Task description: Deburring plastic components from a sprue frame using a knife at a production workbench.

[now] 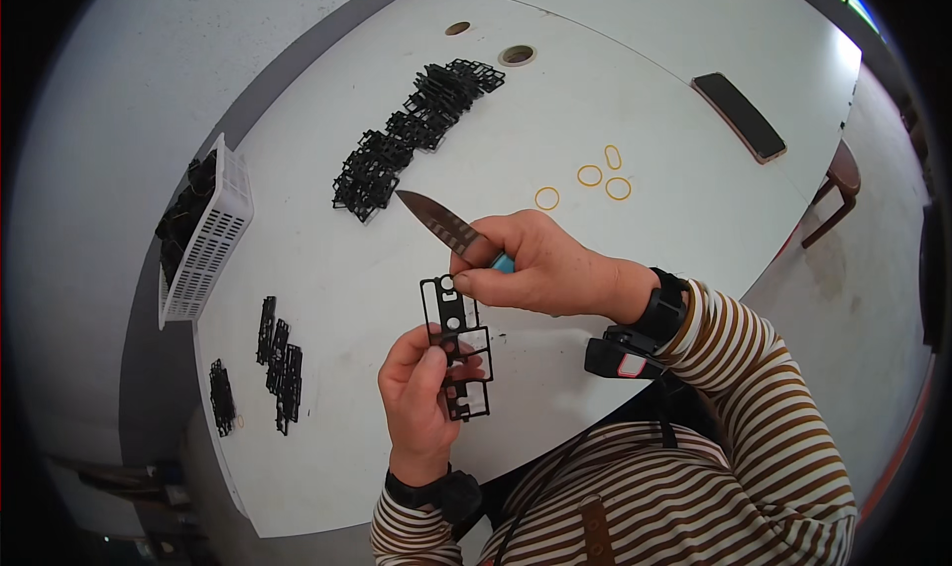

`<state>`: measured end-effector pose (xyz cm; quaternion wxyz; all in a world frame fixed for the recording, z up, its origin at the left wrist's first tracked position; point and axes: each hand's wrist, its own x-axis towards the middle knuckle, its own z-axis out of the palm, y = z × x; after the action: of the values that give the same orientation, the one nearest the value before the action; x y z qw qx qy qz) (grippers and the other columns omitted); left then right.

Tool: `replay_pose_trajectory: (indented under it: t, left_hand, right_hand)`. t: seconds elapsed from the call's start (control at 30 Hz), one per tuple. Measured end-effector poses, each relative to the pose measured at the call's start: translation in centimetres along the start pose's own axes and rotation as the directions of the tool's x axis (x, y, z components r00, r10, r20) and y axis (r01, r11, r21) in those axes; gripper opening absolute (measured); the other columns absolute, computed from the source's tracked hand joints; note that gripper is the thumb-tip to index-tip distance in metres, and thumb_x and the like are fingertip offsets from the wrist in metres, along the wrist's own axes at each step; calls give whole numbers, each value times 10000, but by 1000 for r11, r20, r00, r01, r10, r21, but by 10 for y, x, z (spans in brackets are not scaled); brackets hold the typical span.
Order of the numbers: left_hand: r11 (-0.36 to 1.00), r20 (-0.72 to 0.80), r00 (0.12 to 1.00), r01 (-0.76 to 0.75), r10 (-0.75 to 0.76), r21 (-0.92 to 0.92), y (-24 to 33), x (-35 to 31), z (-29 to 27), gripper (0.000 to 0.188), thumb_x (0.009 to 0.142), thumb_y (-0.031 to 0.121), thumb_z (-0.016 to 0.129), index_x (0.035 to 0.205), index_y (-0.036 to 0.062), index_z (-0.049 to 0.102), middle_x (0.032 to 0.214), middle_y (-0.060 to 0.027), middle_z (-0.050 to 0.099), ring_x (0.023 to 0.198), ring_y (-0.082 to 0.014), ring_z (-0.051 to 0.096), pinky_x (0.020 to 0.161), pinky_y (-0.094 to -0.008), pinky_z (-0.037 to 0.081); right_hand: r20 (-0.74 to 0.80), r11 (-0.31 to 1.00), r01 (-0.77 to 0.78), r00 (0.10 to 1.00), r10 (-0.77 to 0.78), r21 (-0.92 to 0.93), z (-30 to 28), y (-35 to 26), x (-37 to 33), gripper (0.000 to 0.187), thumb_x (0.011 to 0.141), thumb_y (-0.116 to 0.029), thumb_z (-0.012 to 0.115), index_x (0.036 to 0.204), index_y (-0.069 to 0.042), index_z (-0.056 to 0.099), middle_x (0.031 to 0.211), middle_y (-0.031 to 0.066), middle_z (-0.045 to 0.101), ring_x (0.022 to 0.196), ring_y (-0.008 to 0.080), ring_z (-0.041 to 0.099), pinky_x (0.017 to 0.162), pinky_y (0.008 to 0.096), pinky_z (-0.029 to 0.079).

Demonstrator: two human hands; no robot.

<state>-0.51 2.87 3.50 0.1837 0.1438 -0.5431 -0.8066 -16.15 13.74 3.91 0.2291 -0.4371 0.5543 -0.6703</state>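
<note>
In my left hand (417, 396) I grip a flat black plastic frame (453, 314) with square openings and round holes, thumb on its face. My right hand (545, 261) is closed round the blue handle of a knife (436, 221). The blade points up and to the left, above the frame. My right thumb is at the frame's top end; whether it presses on it I cannot tell. A long pile of similar black plastic frames (412, 130) lies farther off on the white table (377, 269).
Several yellow rubber bands (590, 175) lie right of the pile. A phone (739, 116) rests at the far right. At the left edge stands a white basket (220, 219) with black parts inside. Stacks of black frames (284, 373) lie at the near left. A brown stool (839, 184) stands beyond the table.
</note>
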Motion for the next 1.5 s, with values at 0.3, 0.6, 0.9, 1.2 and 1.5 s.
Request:
replay_pose_trajectory:
  t: [0.3, 0.6, 0.9, 1.2, 1.5]
  left_hand:
    - [992, -51, 998, 50, -44, 117, 2, 0, -1, 143, 866, 89, 478, 914, -24, 551, 762, -66, 592, 644, -119, 577, 554, -240, 488]
    - [997, 2, 998, 63, -63, 38, 2, 1, -5, 190, 882, 124, 483, 991, -20, 542, 775, -60, 592, 642, -126, 576, 560, -256, 501]
    - [997, 54, 996, 67, -65, -34, -3, 4, -3, 231, 907, 140, 433, 1036, -23, 533, 809, -65, 593, 668, -139, 579, 604, -295, 530]
    - [995, -3, 995, 103, -103, -4, -2, 6, -3, 209, 905, 141, 424, 941, -25, 545, 753, -60, 583, 598, -131, 562, 538, -276, 498]
    - [972, -4, 977, 210, -211, -105, 0, 8, -13, 266, 910, 238, 403, 825, 22, 533, 661, -23, 520, 532, -113, 505, 446, -221, 394]
  right_hand:
    - [120, 993, -114, 986, 113, 4, 5, 2, -1, 94, 766, -97, 599, 780, -9, 570, 661, -14, 544, 634, 54, 465, 609, 209, 401]
    - [175, 917, -289, 953, 248, 276, 7, -3, -1, 138, 808, -154, 604, 797, -24, 559, 623, -14, 516, 535, 42, 438, 499, 198, 370]
    - [194, 867, -376, 925, 328, 327, 7, -2, 0, 200, 853, -213, 562, 769, -34, 530, 551, -19, 486, 440, 44, 427, 408, 178, 340]
    - [201, 848, -418, 907, 369, 327, 10, -1, 0, 215, 864, -219, 543, 752, -36, 523, 534, -19, 480, 431, 43, 428, 399, 182, 340]
    - [217, 826, -454, 890, 402, 334, 16, 5, -2, 207, 860, -206, 539, 732, -46, 509, 520, -19, 468, 413, 48, 419, 395, 193, 344]
